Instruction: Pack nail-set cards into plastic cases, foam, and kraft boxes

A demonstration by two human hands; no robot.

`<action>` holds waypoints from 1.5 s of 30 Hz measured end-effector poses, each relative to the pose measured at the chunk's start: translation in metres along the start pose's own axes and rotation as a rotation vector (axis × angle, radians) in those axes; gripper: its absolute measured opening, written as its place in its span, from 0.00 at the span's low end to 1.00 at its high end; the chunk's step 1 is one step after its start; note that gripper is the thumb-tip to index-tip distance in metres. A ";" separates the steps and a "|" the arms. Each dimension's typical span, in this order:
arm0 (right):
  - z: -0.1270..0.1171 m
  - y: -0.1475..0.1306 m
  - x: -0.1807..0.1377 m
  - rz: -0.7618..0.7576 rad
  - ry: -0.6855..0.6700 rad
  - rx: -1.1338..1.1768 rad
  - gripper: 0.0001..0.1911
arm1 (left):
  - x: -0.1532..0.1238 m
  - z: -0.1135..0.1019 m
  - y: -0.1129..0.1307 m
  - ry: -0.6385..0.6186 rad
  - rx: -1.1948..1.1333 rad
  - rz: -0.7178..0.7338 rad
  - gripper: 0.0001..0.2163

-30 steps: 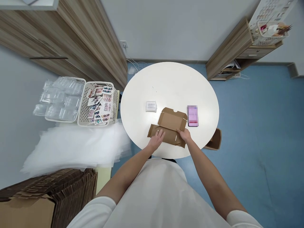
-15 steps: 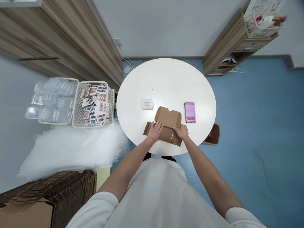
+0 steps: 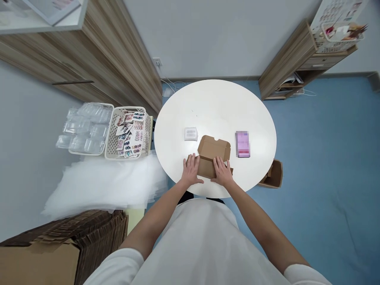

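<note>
A brown cardboard box blank [image 3: 214, 147], partly unfolded, lies on the round white table [image 3: 219, 107] right before me. Its notched lid panel points away from me. My left hand [image 3: 190, 171] rests on the left side flap with its fingers spread. On the right part of the near panel lies my right hand [image 3: 222, 171], fingers also apart. Both hands hide parts of the flaps. Left of the box sits a small clear plastic case [image 3: 190, 133]. To the right is a pink-purple phone-like item [image 3: 243, 144], blurred by pixels.
Left of the table stand a basket of clear plastic cases [image 3: 89, 128] and a basket of nail-set cards [image 3: 130, 136]. White foam sheets [image 3: 103, 186] and stacked flat cardboard [image 3: 97, 241] lie nearer. A brown bin [image 3: 276, 174] stands at the table's right edge.
My right hand has moved from the right edge onto the near panel. My left hand has shifted toward the left flap. The view has shifted slightly.
</note>
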State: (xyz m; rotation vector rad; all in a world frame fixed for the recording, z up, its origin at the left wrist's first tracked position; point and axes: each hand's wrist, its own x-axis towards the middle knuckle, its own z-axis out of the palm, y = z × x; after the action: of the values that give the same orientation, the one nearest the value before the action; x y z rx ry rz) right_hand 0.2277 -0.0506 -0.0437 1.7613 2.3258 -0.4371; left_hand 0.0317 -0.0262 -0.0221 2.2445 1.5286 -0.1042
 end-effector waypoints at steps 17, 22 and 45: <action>0.000 -0.010 -0.005 0.024 0.027 0.019 0.48 | -0.015 0.021 -0.046 0.074 -0.595 -0.304 0.18; 0.001 -0.011 -0.006 0.015 0.015 0.034 0.49 | -0.010 0.026 -0.049 0.054 -0.545 -0.383 0.13; 0.001 -0.016 -0.004 0.013 0.038 0.021 0.52 | -0.011 0.015 -0.005 0.062 -0.717 -0.407 0.17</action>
State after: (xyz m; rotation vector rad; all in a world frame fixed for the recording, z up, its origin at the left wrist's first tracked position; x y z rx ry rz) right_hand 0.2132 -0.0582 -0.0415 1.8085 2.3424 -0.4307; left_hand 0.0257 -0.0401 -0.0345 1.3812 1.6884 0.3461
